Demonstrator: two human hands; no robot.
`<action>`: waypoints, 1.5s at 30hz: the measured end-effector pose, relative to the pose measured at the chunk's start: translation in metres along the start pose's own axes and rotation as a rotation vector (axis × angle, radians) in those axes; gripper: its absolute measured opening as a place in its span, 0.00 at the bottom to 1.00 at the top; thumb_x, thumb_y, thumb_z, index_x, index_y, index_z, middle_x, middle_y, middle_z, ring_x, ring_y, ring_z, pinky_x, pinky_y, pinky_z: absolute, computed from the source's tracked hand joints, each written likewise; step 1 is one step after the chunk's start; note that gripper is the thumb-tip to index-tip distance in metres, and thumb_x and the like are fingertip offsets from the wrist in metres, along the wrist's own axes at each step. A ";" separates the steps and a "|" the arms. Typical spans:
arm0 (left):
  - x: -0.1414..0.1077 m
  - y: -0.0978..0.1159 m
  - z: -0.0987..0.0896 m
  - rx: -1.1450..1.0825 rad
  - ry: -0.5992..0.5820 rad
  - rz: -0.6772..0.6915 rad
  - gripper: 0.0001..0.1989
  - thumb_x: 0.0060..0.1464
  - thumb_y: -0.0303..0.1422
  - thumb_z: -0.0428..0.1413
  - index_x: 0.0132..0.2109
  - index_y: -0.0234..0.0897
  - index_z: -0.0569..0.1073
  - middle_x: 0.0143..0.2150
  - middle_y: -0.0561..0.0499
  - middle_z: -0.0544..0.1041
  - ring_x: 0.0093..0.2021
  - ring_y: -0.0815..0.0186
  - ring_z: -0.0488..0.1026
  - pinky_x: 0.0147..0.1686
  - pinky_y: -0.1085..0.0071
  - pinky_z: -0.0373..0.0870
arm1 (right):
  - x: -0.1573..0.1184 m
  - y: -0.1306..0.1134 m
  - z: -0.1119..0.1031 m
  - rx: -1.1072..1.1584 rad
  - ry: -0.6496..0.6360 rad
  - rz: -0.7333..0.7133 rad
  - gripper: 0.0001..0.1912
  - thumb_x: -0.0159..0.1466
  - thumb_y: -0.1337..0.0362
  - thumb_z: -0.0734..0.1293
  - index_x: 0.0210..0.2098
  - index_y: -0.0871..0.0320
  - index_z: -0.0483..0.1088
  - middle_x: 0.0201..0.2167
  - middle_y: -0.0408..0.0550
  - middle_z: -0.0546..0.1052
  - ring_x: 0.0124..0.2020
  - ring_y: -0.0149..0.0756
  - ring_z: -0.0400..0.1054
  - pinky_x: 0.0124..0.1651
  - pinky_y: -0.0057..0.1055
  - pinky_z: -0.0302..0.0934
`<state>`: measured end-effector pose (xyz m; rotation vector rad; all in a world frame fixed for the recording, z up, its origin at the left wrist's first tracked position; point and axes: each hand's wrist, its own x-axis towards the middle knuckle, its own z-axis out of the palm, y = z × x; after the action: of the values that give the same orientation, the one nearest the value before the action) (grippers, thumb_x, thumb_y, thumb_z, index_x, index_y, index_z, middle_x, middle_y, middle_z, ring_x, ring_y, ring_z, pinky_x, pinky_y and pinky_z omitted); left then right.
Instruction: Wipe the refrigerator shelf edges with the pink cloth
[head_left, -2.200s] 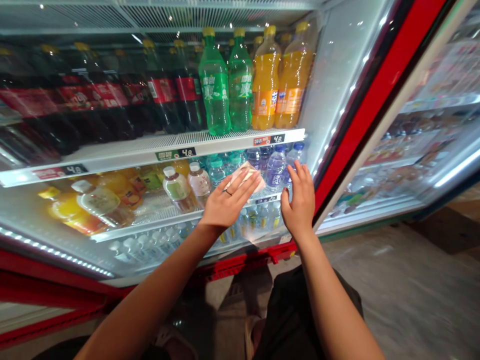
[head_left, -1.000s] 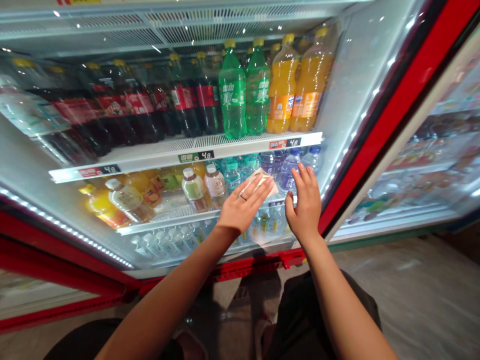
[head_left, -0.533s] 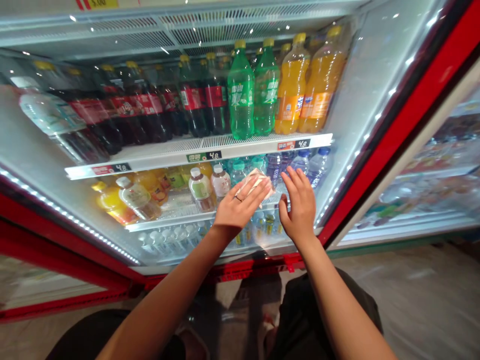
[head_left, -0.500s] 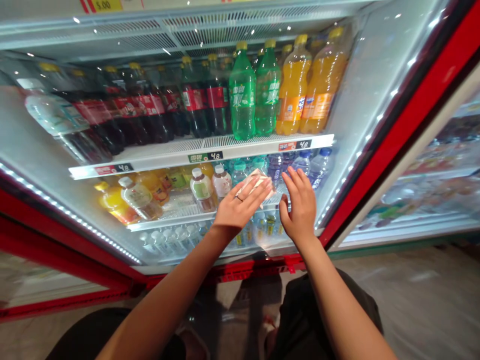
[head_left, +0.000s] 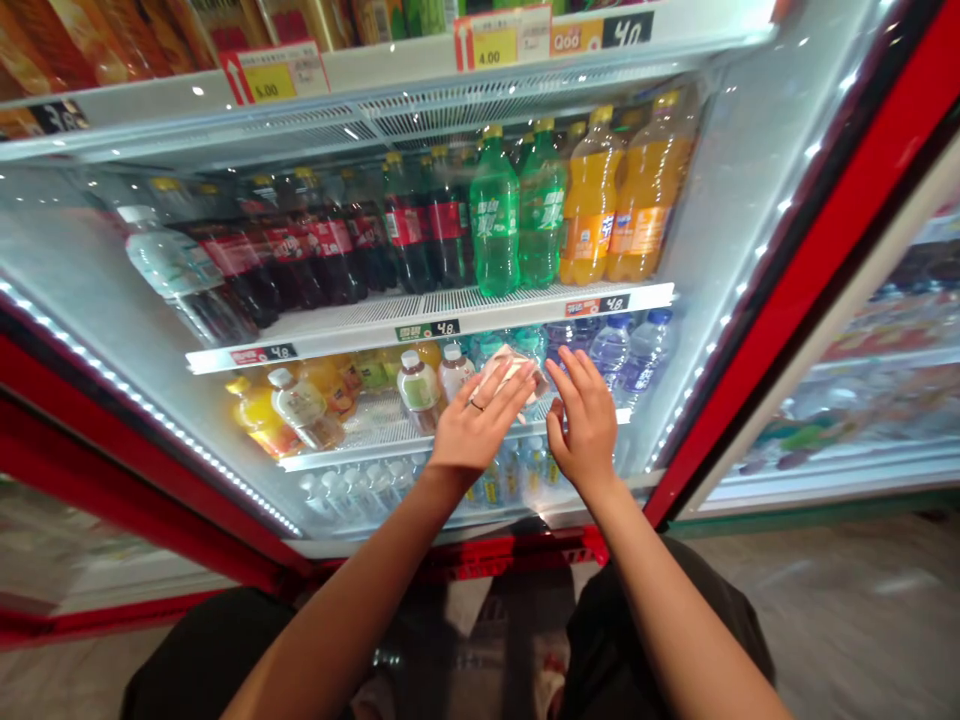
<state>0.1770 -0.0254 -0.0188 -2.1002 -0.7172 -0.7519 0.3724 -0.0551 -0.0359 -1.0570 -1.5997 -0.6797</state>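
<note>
A person's left hand (head_left: 478, 425), a dark ring on one finger, lies over a pale cloth (head_left: 517, 370) below the two green bottles (head_left: 498, 225) in a brightly lit, red-framed drinks cooler (head_left: 802, 270). The left hand's fingers stretch out close together across the cloth; whether they clamp it cannot be told, the thumb being out of sight. The bare right hand (head_left: 586, 420), below and to the right of the green bottles, is raised just beside the cloth, fingers slightly apart and thumb held away. Dark soda bottles (head_left: 411, 235) stand left of the green bottles, orange soda bottles (head_left: 589, 240) right. The shelf (head_left: 517, 303) beneath the green bottles bears 4.8 price tags; blue-capped bottles (head_left: 646, 355) stand lower, to their right.
</note>
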 end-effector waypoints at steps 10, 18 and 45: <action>-0.010 0.004 0.001 -0.012 -0.017 -0.068 0.43 0.65 0.23 0.54 0.82 0.38 0.47 0.79 0.49 0.62 0.83 0.62 0.50 0.82 0.60 0.46 | 0.001 -0.004 0.000 -0.003 0.019 -0.010 0.45 0.69 0.73 0.60 0.81 0.42 0.46 0.77 0.47 0.66 0.77 0.48 0.60 0.73 0.55 0.65; -0.014 0.004 -0.003 0.029 0.066 -0.173 0.39 0.66 0.22 0.53 0.81 0.39 0.54 0.78 0.54 0.63 0.82 0.61 0.52 0.83 0.59 0.37 | 0.000 -0.011 0.002 -0.067 0.069 -0.026 0.43 0.68 0.74 0.60 0.80 0.44 0.51 0.73 0.46 0.71 0.78 0.49 0.58 0.74 0.55 0.65; -0.021 -0.013 -0.015 -0.004 0.068 -0.214 0.42 0.67 0.21 0.52 0.82 0.40 0.48 0.78 0.50 0.64 0.81 0.59 0.55 0.82 0.58 0.45 | 0.003 -0.008 0.016 -0.111 0.087 -0.031 0.47 0.69 0.74 0.61 0.82 0.43 0.42 0.80 0.45 0.59 0.81 0.50 0.52 0.76 0.54 0.60</action>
<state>0.1495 -0.0351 -0.0197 -2.0111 -0.9129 -0.9368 0.3579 -0.0446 -0.0366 -1.0707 -1.5204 -0.8325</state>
